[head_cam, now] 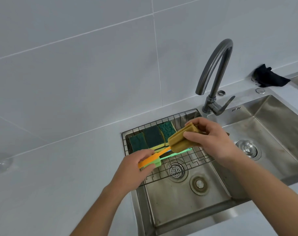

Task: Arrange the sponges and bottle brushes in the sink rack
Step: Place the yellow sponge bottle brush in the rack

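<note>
Left grip: my left hand (138,163) curls round the flat handle ends of the bottle brushes (163,153), thumb on top of the orange handle, the green one beneath it.
Right grip: my right hand (211,142) pinches the tan foam heads (180,139) of the same brushes, thumb in front, fingers over the back.
Arms: both forearms reach in from the lower edge and meet over the rack.
Brushes: held level between my two grips, above the front of the wire sink rack (192,160); a blue handle shows just behind the green.
Sponges: three green-topped sponges (152,138) lean side by side in the back of the rack.
Rack: sits across the left basin of the steel sink (179,210).
Beyond: faucet (214,72) behind the rack; white bench (51,184) to the left.
</note>
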